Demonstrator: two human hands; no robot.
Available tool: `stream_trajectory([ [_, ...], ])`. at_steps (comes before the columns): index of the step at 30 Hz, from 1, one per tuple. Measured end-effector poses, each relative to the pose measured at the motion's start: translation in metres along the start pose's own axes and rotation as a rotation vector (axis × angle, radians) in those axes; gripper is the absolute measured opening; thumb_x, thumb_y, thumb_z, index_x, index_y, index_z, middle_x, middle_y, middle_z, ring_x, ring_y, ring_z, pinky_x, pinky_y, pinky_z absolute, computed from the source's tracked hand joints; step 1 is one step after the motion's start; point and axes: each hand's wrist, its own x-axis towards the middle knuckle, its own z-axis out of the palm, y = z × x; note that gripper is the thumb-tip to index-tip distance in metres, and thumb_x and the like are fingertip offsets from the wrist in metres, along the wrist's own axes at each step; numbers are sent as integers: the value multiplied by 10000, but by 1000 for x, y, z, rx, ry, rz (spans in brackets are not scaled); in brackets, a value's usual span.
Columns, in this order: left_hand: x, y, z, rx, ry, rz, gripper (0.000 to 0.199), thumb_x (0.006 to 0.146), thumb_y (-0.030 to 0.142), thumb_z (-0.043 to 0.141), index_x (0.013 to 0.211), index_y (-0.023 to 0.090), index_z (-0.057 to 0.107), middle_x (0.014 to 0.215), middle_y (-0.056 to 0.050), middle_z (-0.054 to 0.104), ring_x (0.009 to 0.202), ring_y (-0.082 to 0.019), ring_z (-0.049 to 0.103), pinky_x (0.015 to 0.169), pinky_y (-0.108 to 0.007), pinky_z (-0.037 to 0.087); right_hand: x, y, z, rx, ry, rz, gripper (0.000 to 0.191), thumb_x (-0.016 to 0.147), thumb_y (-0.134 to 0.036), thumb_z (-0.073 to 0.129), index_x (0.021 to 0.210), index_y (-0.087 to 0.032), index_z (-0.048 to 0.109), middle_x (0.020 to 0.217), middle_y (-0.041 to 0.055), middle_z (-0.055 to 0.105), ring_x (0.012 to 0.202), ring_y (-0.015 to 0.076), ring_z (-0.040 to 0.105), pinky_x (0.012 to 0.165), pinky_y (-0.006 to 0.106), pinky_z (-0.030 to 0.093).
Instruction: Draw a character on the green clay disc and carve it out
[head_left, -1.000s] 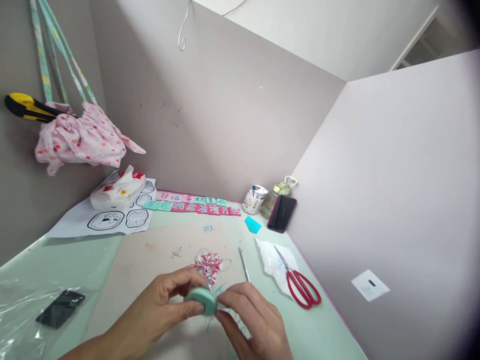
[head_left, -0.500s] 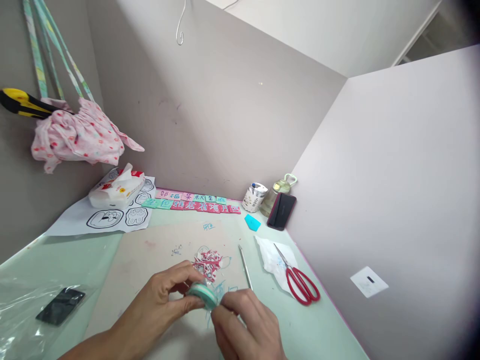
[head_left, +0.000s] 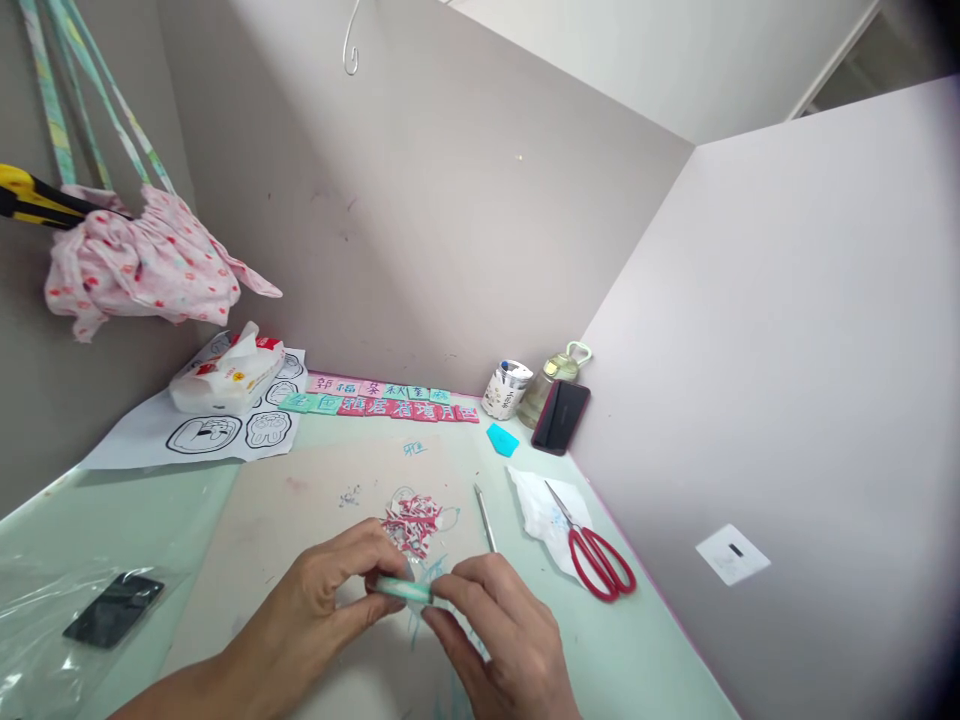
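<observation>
Green disc (head_left: 403, 588) has tipped edge-on, left hand (head_left: 334, 585) pinching, right hand (head_left: 506, 625) curled beside.

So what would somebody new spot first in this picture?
Probably the pink spotted bag, hanging at the upper left, and the red-handled scissors at the right, partly on white paper. Next, low in the middle, the left hand grips a thin green-and-white piece, with the right hand at its edge and red-and-white scraps beyond.
</observation>
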Motion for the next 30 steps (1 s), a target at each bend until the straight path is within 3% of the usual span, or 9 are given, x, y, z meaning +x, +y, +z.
stream_trajectory([
  [5,-2,-4,3,2,12,-29,177,837,204,601,984,265,680,899,13,639,876,-198,602,830,-289,444,-2,1,3,-28,-21,3,103,955,-132,641,1043,-158,687,840,84,689,725,193,665,605,259,540],
  [8,-2,-6,1,-4,9,-90,230,875,267,618,1105,285,626,987,14,668,929,-206,615,869,-303,455,1,-1,1,99,-22,119,81,961,-150,628,954,-162,708,798,65,663,702,176,646,598,247,512],
  [11,-2,-5,-4,19,-22,-81,116,941,368,598,997,270,627,1008,10,645,953,-202,596,851,-298,451,6,-3,-3,291,-25,367,138,940,-202,658,814,-173,706,736,30,627,659,150,606,598,235,486],
  [16,1,2,-8,33,5,-36,311,932,407,599,699,215,523,731,39,516,705,-158,484,674,-274,370,11,0,-7,548,-27,657,204,877,-308,724,714,-188,703,726,8,603,676,144,565,607,237,452],
  [20,0,9,-11,20,6,-22,384,976,466,528,689,215,473,743,32,481,728,-164,468,685,-280,356,12,8,-12,677,12,815,279,869,-419,734,720,-187,691,716,-13,551,641,126,509,601,246,417],
  [25,-1,12,-10,-23,13,-105,339,988,544,494,850,237,524,852,24,544,810,-178,519,709,-270,385,13,9,-11,729,-29,837,308,835,-441,768,691,-181,687,715,-11,538,645,127,493,592,251,395],
  [30,-3,11,-5,-8,-56,-46,371,1015,503,419,788,225,513,780,20,528,743,-168,491,694,-270,378,11,4,-3,794,-80,827,287,827,-427,782,709,-174,717,713,-6,559,622,122,485,579,258,385],
])
